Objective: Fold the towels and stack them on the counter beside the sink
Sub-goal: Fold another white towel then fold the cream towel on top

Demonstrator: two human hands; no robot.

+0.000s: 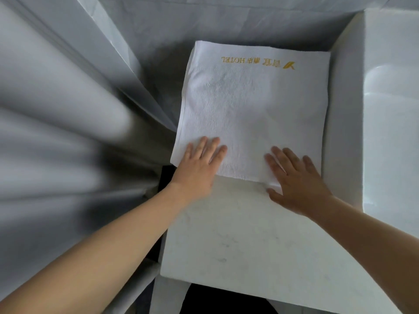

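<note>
Soft, limp white towel [249,109] on counter [238,234]; left hand [197,168], right hand [297,180] flat, fingers spread, pressing 6 o'clock edge; best lifted by corners.

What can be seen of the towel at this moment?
The towel is white terry cloth, folded into a flat rectangle, with gold embroidery reading HOTEL beside some characters and a leaf-like logo along its far edge, upside down to the camera. It lies on the pale counter left of the sink, its left edge overhanging the counter a little. The left hand and right hand press flat on its near edge, fingers straight.
</note>
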